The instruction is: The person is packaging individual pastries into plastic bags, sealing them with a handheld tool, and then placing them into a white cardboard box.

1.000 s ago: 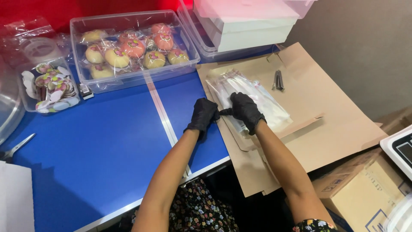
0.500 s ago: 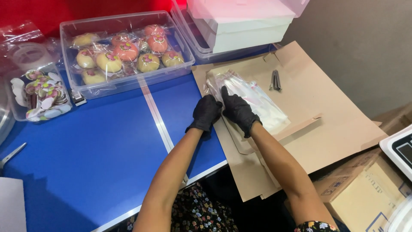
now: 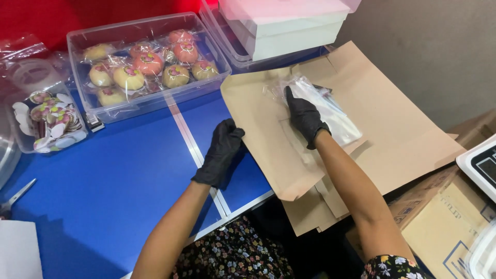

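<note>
My left hand (image 3: 219, 152), in a black glove, grips the left edge of a brown cardboard sheet (image 3: 258, 124) that lies half over the blue table (image 3: 119, 175). Further right my right hand (image 3: 305, 118), also gloved, is closed over a stack of clear plastic bags (image 3: 336, 114) and holds it on top of the cardboard. More flat cardboard sheets (image 3: 403, 129) lie under and beside the top one, hanging over the table's front edge.
A clear tub of wrapped round pastries (image 3: 150, 67) stands at the back. A small clear container of round stickers (image 3: 49, 121) is at the left. White boxes (image 3: 284, 23) sit at the back right. Scissors (image 3: 15, 199) lie at the left edge, a cardboard box (image 3: 444, 227) and a scale (image 3: 483, 165) at lower right.
Both hands were together at the bags. My left hand has moved down-left to the cardboard's edge, and my right hand has carried the bags up and to the right.
</note>
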